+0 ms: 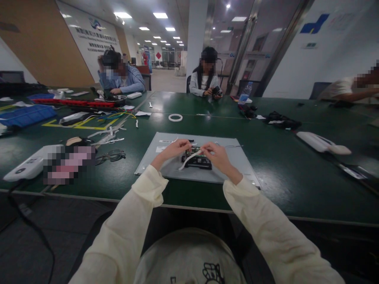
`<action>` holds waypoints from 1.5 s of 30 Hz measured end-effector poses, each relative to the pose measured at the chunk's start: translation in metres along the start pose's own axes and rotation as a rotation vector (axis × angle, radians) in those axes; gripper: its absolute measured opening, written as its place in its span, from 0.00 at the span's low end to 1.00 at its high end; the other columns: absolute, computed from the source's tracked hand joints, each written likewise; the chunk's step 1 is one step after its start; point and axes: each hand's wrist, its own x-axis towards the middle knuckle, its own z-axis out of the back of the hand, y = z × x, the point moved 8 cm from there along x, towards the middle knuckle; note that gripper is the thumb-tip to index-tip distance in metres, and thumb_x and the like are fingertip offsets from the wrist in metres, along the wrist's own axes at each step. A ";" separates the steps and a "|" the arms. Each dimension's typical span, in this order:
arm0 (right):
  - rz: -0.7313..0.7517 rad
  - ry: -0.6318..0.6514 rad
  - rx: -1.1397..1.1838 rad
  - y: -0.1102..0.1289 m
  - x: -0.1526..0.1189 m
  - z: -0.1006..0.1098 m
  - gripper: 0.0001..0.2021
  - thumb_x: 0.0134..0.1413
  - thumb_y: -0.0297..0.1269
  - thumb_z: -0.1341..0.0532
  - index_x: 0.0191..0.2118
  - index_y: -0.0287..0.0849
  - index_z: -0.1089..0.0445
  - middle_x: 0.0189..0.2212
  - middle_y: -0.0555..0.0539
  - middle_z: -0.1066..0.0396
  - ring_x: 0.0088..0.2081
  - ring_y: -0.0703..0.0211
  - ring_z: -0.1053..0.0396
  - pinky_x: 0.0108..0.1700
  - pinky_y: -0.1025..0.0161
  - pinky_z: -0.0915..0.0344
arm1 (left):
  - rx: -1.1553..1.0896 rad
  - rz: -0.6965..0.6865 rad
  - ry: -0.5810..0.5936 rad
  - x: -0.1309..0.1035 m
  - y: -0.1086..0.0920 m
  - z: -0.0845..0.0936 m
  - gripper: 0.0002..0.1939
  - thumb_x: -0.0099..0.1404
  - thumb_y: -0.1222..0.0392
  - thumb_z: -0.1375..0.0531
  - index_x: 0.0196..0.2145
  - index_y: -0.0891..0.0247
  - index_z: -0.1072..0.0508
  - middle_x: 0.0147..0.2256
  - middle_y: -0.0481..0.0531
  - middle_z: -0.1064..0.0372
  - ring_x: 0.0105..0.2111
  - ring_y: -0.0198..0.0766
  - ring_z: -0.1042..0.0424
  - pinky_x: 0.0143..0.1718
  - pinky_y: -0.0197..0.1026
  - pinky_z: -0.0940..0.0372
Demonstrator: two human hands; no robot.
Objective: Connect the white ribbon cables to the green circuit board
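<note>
A black device with a green circuit board (199,160) lies on a flat grey panel (166,169) in front of me. My right hand (218,156) pinches one end of a white strip (189,158), probably tape. The strip's loose end droops across the device's left side toward the panel. At the device's upper left, my left hand (178,147) has its fingertips pressed together. What they grip, if anything, is too small to make out.
A white tape roll (175,117) lies beyond the panel. Eyeglasses (111,156), cut white strips (111,136), a white device (32,161) and a blue tray (28,115) are to the left. On the right are a white device (321,142) and black cloth (281,120). Other people sit around the table.
</note>
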 end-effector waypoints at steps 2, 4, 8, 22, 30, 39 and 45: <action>0.041 -0.077 -0.097 0.002 -0.002 0.006 0.11 0.58 0.44 0.48 0.36 0.43 0.33 0.30 0.48 0.28 0.32 0.59 0.30 0.36 0.62 0.36 | -0.031 0.016 -0.005 0.000 -0.001 0.001 0.18 0.64 0.51 0.52 0.29 0.66 0.30 0.28 0.49 0.32 0.30 0.32 0.34 0.36 0.34 0.40; 0.080 -0.165 -0.193 0.005 -0.004 0.013 0.12 0.59 0.44 0.49 0.37 0.44 0.32 0.32 0.47 0.28 0.34 0.58 0.30 0.39 0.61 0.35 | -0.051 0.037 -0.028 0.000 -0.001 0.004 0.19 0.64 0.50 0.52 0.30 0.66 0.30 0.28 0.49 0.32 0.29 0.32 0.34 0.34 0.34 0.40; 0.134 -0.256 -0.318 0.011 -0.009 0.020 0.14 0.59 0.44 0.50 0.40 0.45 0.30 0.37 0.45 0.28 0.36 0.57 0.31 0.42 0.59 0.36 | -0.172 0.112 0.032 -0.002 0.005 0.002 0.22 0.63 0.46 0.52 0.32 0.67 0.29 0.31 0.52 0.29 0.28 0.32 0.33 0.27 0.33 0.42; 0.286 -0.074 -0.310 0.031 -0.010 0.009 0.14 0.60 0.40 0.49 0.43 0.43 0.30 0.38 0.43 0.28 0.41 0.56 0.31 0.45 0.57 0.36 | -0.583 0.342 0.169 -0.011 0.032 -0.002 0.14 0.55 0.51 0.40 0.25 0.67 0.34 0.18 0.43 0.46 0.15 0.24 0.50 0.15 0.30 0.58; 0.201 -0.097 -0.213 0.025 -0.010 0.010 0.17 0.62 0.39 0.55 0.50 0.43 0.36 0.40 0.45 0.29 0.42 0.57 0.32 0.47 0.57 0.38 | -0.652 0.289 0.122 -0.011 0.038 0.008 0.11 0.53 0.57 0.39 0.25 0.67 0.35 0.17 0.40 0.50 0.14 0.22 0.54 0.15 0.30 0.60; 0.294 0.373 -0.275 0.029 -0.011 -0.028 0.45 0.42 0.51 0.36 0.63 0.47 0.57 0.58 0.41 0.49 0.58 0.47 0.50 0.58 0.47 0.50 | -0.736 0.259 0.072 -0.009 0.036 0.014 0.11 0.52 0.56 0.38 0.25 0.67 0.34 0.16 0.41 0.50 0.14 0.22 0.54 0.15 0.30 0.60; 0.264 0.341 -0.339 0.012 -0.009 -0.020 0.45 0.42 0.49 0.36 0.64 0.47 0.59 0.58 0.41 0.50 0.59 0.47 0.53 0.58 0.45 0.51 | -0.764 0.268 0.091 -0.011 0.034 0.011 0.12 0.52 0.56 0.38 0.24 0.67 0.35 0.16 0.41 0.50 0.15 0.22 0.53 0.15 0.30 0.60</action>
